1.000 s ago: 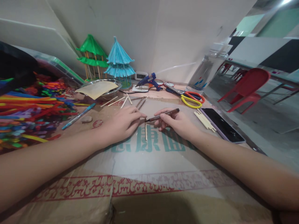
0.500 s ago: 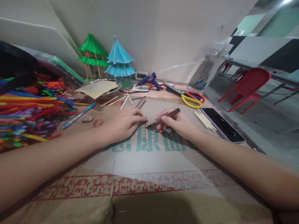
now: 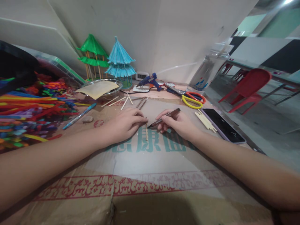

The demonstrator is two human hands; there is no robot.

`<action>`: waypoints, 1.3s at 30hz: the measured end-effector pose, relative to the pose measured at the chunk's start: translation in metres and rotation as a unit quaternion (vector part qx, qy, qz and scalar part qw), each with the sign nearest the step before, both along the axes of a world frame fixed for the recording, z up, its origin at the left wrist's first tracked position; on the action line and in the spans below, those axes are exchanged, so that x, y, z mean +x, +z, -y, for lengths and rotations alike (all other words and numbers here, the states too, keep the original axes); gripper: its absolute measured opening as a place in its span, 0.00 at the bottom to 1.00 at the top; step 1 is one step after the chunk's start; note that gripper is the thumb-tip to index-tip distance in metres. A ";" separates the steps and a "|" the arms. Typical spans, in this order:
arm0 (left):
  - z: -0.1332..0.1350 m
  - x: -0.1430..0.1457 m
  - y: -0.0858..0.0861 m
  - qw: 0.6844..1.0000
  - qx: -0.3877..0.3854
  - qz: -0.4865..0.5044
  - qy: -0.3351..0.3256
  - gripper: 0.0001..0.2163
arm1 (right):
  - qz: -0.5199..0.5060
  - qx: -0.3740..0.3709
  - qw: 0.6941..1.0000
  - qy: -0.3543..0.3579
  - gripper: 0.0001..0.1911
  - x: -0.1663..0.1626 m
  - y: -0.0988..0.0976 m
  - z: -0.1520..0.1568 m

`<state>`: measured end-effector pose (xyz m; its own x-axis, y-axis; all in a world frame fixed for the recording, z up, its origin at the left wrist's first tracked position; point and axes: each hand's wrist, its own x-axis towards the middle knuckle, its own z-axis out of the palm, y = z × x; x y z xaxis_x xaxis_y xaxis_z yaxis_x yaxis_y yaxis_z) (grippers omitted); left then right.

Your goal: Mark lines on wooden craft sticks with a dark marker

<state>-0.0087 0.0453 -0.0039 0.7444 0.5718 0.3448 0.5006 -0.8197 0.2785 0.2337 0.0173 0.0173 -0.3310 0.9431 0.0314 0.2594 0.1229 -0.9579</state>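
Between the fingertips of my left hand (image 3: 127,123) is the upper end of a short thin wooden stick (image 3: 147,132), which points toward me over the printed cardboard (image 3: 150,162). My right hand (image 3: 175,123) is closed around a brown marker (image 3: 166,118), its dark tip at the stick's right side, about halfway along. The stick's far end looks dark, while the near part is pale. Beyond my left hand lie two brown sticks (image 3: 142,104) and several pale sticks (image 3: 125,103). A bundle of pale sticks (image 3: 206,121) rests to the right of my right hand.
A phone (image 3: 223,125), scissors (image 3: 193,99) and a clear bottle (image 3: 203,73) stand or lie at right. Behind are a blue glue gun (image 3: 150,82), green (image 3: 92,51) and blue (image 3: 120,59) model pavilions, and a metal dish (image 3: 118,83). Colourful pipe cleaners (image 3: 30,109) and a blue pen (image 3: 79,116) are left.
The marker tip has shifted very slightly up and to the right along the stick. My left hand stays in place on the stick.
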 end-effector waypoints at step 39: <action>0.000 0.000 -0.001 1.000 0.008 -0.005 0.005 0.15 | -0.014 -0.017 0.998 0.062 0.10 0.002 0.000 0.002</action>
<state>-0.0089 0.0451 -0.0051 0.7416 0.5742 0.3469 0.5123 -0.8186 0.2598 0.2354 0.0151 0.0171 -0.4453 0.8953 0.0116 0.2174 0.1207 -0.9686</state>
